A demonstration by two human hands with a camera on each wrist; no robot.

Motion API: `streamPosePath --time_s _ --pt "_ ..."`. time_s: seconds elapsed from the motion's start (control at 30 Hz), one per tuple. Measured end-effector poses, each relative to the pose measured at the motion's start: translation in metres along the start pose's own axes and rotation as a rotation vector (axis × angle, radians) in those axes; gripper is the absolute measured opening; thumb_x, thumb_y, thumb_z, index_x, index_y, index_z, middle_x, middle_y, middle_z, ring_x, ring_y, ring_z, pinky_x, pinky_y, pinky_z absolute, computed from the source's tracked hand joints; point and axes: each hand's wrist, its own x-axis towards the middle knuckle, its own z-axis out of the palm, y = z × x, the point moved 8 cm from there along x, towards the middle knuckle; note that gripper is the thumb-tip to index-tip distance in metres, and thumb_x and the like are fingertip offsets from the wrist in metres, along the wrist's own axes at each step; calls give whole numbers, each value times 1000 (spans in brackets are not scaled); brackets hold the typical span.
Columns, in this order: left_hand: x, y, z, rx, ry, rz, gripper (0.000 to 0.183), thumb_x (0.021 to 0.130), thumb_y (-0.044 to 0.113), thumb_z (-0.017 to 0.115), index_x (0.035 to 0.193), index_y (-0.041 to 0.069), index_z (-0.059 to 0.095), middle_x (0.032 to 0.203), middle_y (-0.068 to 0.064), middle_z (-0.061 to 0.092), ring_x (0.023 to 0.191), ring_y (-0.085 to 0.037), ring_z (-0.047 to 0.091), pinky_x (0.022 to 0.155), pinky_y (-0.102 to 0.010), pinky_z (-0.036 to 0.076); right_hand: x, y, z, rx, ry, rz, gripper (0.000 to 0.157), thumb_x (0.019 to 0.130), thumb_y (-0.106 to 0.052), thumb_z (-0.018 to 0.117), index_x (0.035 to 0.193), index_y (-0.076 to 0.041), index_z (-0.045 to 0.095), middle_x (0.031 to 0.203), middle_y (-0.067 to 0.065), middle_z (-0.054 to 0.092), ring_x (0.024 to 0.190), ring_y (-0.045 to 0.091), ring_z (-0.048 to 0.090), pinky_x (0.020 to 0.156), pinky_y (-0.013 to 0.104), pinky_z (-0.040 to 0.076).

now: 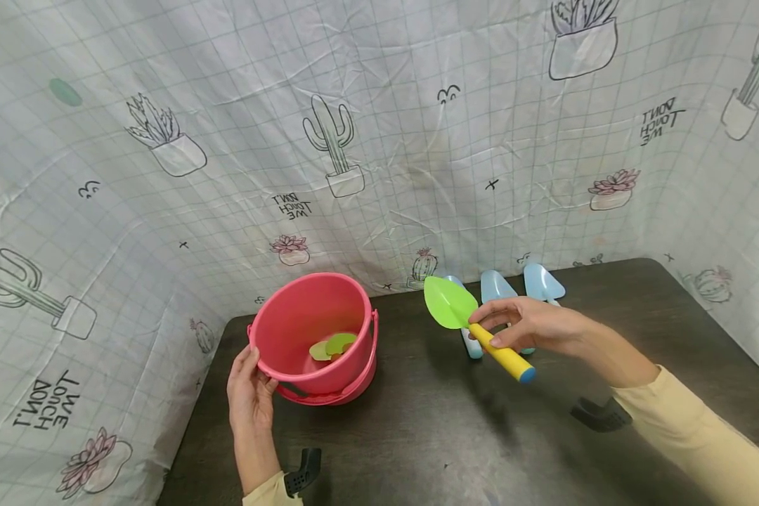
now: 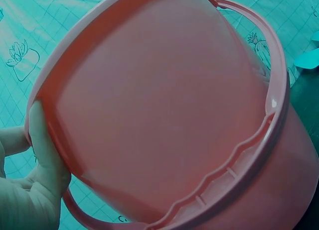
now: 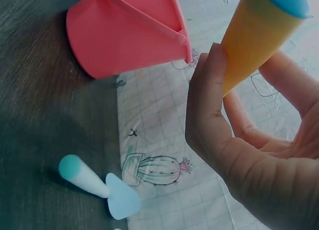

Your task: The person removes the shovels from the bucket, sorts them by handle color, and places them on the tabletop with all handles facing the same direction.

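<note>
A pink bucket (image 1: 346, 384) with a hinged handle tilts towards me on the dark table. My left hand (image 1: 250, 390) grips its rim at the left, and in the left wrist view the thumb (image 2: 46, 140) lies over the rim's inner side. Inside the bucket are green and yellowish pieces (image 1: 340, 343), mostly hidden. To the right my right hand (image 1: 531, 325) pinches the yellow handle of a toy trowel (image 1: 450, 303) above the table. Its leaf-shaped green blade points up and left; its blue end cap points down and right.
Three light blue toy trowels, one of them a trowel (image 1: 542, 282) at the far right, lie near the table's back edge, partly behind my right hand. A white checked cloth (image 1: 392, 140) with plant drawings hangs behind the dark table (image 1: 411, 450) and at its sides.
</note>
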Motion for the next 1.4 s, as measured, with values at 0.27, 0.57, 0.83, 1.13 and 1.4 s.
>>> streamPosePath --time_s 0.27,0.57,0.83,1.13,1.4 --pt "-2 -1 0 4 -12 16 19 106 8 59 124 3 60 101 -12 73 72 -14 72 58 -24 61 -12 20 -6 -1 -13 34 44 91 -7 75 129 4 55 122 14 64 102 29 71 88 42 60" --pt "-3 -1 0 -3 -13 21 21 106 8 59 126 2 56 97 -10 72 70 -13 71 59 -24 61 -24 42 -8 -13 -42 47 43 92 -6 74 127 5 51 117 15 65 102 30 70 85 44 61" --pt "-4 -3 -1 -19 3 9 20 105 8 61 124 3 59 95 -9 72 69 -14 70 57 -24 60 -30 65 -14 -82 6 71 46 91 -9 75 127 7 51 115 16 65 95 28 68 85 44 60" --pt "-6 -2 -2 -14 9 13 24 104 10 63 126 4 58 101 -11 73 71 -14 71 61 -24 61 -39 88 -20 -178 73 97 50 90 -12 75 129 8 51 117 15 63 97 28 66 83 42 59" --pt "-8 -3 -2 -16 -6 20 24 104 10 62 127 4 57 98 -9 73 70 -13 71 61 -24 61 -44 105 -20 -160 63 124 47 90 -8 74 128 9 51 114 15 62 95 28 65 81 42 60"
